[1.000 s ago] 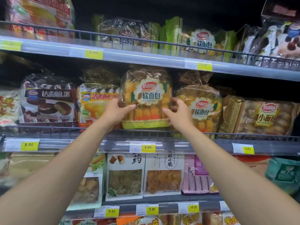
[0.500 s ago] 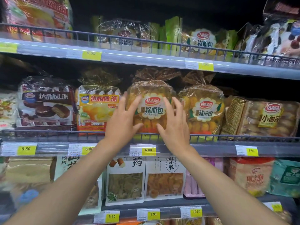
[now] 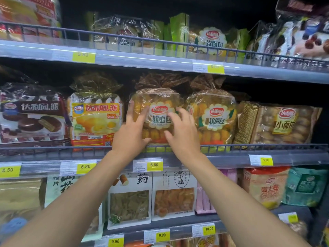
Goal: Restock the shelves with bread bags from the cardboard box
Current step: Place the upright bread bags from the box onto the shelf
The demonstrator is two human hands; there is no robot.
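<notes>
1. Supermarket shelving fills the view: tiers of packaged snacks behind low rails, with yellow price tags along the edges.
2. On the middle shelf (image 3: 231,158) the bread bag (image 3: 158,97) stands upright behind the wire rail (image 3: 267,146). It sits between a yellow pie pack (image 3: 96,120) and a matching bread bag (image 3: 213,118), close against both.
3. The left hand (image 3: 131,138) lies flat on the bag's front, fingers straight, pressing rather than gripping. The right hand (image 3: 183,134) is spread and loose before the bag's other side (it is blurred, so I cannot say whether it touches the wrapper).
4. By my reckoning this bag is as good as shelved and needs only a last nudge to square it with its neighbour. How many bags remain is anyone's guess, as the cardboard box is nowhere in view.
5. Both hands and the rail cover the bag's lower front. The space behind the front row is too dark to tell whether more stock sits there, and the upper shelf's tags are smeared.
</notes>
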